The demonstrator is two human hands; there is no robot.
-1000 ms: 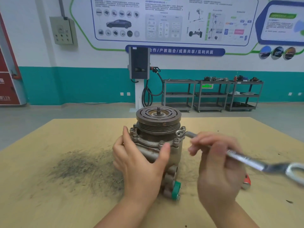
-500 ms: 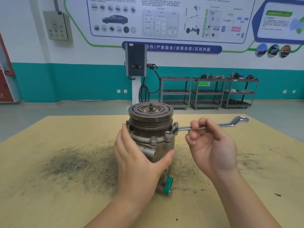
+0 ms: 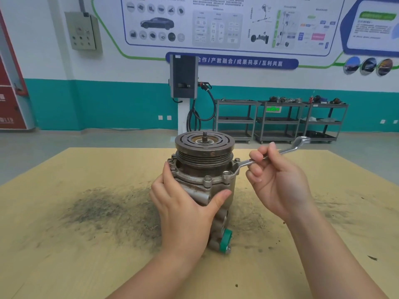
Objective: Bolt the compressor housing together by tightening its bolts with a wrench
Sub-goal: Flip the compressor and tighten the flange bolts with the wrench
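Note:
A metal compressor (image 3: 204, 169) stands upright on the wooden table (image 3: 64, 244), its grooved pulley on top and several bolts round its flange. My left hand (image 3: 183, 212) grips the housing from the front, thumb on the right side. A silver ring wrench (image 3: 269, 156) sits with its near end on a flange bolt (image 3: 226, 174) at the compressor's right. My right hand (image 3: 278, 182) grips the wrench shaft close to the compressor. The wrench's far end points back and to the right.
Dark metal dust (image 3: 103, 210) stains the table left of the compressor. A green cap (image 3: 225, 241) sits on a port at the compressor's base. Beyond the table stand a charging post (image 3: 183, 83) and grey shelf carts (image 3: 278, 119).
The wrench has swung from pointing toward me on the right to pointing away to the back right, then a little further. My left hand has stayed on the housing.

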